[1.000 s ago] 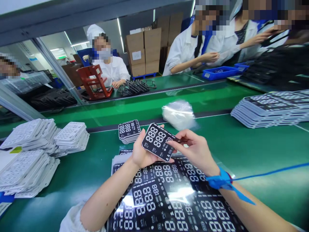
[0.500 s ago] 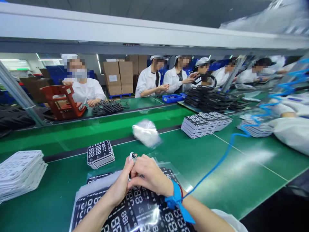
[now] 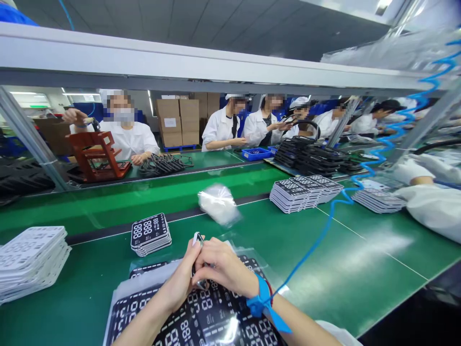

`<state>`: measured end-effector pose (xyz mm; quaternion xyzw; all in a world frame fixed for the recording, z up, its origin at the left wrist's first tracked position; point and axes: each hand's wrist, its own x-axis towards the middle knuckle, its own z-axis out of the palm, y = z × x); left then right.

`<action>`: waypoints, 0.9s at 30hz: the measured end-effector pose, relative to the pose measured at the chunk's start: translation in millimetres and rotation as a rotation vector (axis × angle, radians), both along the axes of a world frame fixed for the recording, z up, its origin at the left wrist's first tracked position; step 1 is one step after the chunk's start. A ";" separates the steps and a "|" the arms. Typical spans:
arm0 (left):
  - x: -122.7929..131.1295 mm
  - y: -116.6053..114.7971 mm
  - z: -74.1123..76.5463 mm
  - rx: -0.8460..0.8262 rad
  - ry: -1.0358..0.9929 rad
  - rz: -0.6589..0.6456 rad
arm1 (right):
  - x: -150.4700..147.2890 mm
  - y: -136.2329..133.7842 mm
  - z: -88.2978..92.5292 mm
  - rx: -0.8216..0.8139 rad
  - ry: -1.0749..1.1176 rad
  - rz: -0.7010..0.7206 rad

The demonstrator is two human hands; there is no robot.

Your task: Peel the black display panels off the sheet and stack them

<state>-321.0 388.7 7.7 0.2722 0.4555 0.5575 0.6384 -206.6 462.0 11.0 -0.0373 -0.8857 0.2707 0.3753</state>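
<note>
Left hand [image 3: 175,283] and right hand [image 3: 226,269], close together, clamped on a thin black printed display panel [image 3: 197,239] seen edge-on, its long axis upright, its top end rising beside the left thumb; beneath, a glossy black sheet of printed panels [image 3: 201,307]; ahead and left, a small stack of black panels [image 3: 150,234] on the green workbench [image 3: 342,259], with open bench to the right

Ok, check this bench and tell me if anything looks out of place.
One thing stands out: a crumpled clear plastic bag lies loose across the dark strip on the green belt. It looks odd beside the neatly stacked display panels. It's too blurred to tell what's inside.
</note>
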 end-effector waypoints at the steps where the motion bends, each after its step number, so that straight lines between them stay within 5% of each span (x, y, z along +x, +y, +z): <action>1: 0.6 -0.8 3.1 -0.025 0.026 -0.009 | -0.3 -0.4 -0.2 -0.039 0.012 0.006; 7: -4.3 -0.8 14.4 -0.063 0.042 0.006 | -1.6 -5.4 2.8 -0.256 -0.028 0.066; 12: -29.2 -1.0 41.5 -0.026 -0.098 0.161 | -1.5 20.9 -8.9 -0.768 0.211 -0.195; 16: -65.7 1.9 63.2 0.118 -0.091 0.345 | 1.0 44.1 -17.5 -0.976 0.365 -0.206; 21: -108.4 14.6 44.6 0.043 0.329 0.714 | 2.9 42.9 -12.9 -1.235 0.509 -0.210; 27: -122.3 18.8 17.5 -0.073 0.765 0.815 | 2.8 42.0 -13.6 -1.249 0.528 -0.228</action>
